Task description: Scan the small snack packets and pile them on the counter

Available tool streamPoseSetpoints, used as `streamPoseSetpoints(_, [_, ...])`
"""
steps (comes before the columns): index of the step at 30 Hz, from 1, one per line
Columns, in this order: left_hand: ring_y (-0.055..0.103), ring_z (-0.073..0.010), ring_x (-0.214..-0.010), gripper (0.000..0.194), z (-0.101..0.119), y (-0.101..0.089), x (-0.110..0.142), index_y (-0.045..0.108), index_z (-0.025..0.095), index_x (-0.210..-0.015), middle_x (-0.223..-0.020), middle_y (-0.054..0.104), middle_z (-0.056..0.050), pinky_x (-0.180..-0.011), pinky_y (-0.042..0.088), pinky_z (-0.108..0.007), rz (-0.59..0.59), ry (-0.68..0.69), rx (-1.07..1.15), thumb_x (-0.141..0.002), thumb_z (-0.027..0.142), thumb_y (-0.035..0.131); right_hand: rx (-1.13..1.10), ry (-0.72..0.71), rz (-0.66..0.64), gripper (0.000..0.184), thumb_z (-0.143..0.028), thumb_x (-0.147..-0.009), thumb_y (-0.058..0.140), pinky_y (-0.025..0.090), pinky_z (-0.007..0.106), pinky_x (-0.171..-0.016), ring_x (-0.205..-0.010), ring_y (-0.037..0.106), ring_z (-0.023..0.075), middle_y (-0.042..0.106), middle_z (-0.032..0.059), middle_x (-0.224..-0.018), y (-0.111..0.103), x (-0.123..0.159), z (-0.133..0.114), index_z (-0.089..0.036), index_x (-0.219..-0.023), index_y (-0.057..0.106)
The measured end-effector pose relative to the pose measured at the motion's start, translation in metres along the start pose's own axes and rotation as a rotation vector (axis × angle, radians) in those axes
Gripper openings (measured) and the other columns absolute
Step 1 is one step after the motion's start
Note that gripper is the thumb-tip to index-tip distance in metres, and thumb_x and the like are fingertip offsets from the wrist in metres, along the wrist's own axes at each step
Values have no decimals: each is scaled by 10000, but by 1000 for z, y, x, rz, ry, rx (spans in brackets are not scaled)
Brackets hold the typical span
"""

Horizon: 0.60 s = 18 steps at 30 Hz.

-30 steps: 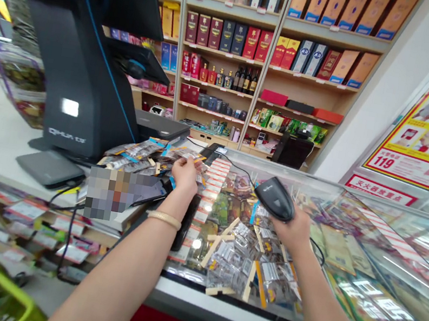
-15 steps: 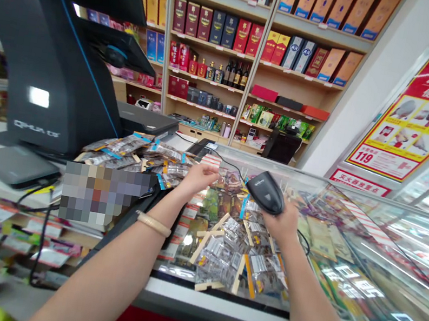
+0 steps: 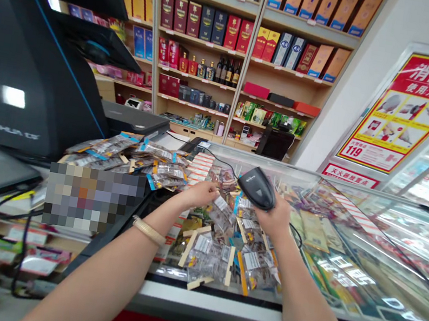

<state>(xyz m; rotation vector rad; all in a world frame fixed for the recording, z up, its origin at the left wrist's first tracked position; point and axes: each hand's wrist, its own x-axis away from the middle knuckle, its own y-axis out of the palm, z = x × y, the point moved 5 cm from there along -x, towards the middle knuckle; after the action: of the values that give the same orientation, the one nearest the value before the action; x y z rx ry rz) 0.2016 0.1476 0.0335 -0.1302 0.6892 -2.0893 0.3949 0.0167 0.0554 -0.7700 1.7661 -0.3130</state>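
Observation:
My right hand [image 3: 274, 217] is wrapped round the handle of a black barcode scanner [image 3: 258, 188], its head pointing forward and left over the glass counter. My left hand [image 3: 201, 194] is closed, with its fingertips pinching the upper corner of a clear snack packet [image 3: 223, 212] that bears a white barcode label. That packet lies tilted in front of the scanner. Below both hands, several similar packets [image 3: 209, 255] with cream and orange edge strips are spread on the glass. One packet with a blue strip [image 3: 246, 203] is partly hidden under the scanner.
A heap of packets [image 3: 117, 152] lies left of my left hand, beside the cash register [image 3: 28, 69]. The glass display counter [image 3: 338, 307] runs off to the right with goods under it. A scanner cable [image 3: 296, 234] loops beside my right wrist. Shelves of boxes [image 3: 213, 23] stand behind.
My left hand has come down and nearer to the packets, and its fingers have closed on a packet's corner. My right hand still holds the scanner. The view has shifted slightly to the right.

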Motion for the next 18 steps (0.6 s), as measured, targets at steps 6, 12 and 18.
streamPoseSetpoints(6, [505,-125,-361,151,-1,-33,-4,475,214,-785,-483,524,61,-409,341,-213,436,-85,316,-782,279,611,-11,19,55,319,-362,-709,596,537,348,-721,-882,704,300,746,82,-867,-5,0,-12,-224,-986,670])
streamPoseSetpoints(12, [622,-122,-504,335,13,-30,4,526,176,-907,-874,675,-38,-479,515,-262,423,18,558,-647,211,734,-20,9,23,357,-378,-712,610,542,353,-746,-880,709,300,749,83,-874,-3,-1,-7,-214,-1025,661])
streamPoseSetpoints(18, [645,-136,-601,221,19,-23,4,516,173,-798,-877,643,-17,-582,576,-316,363,120,542,-650,216,674,-22,29,44,342,-375,-714,600,541,358,-753,-898,706,308,747,92,-882,-4,-1,-10,-214,-1011,658])
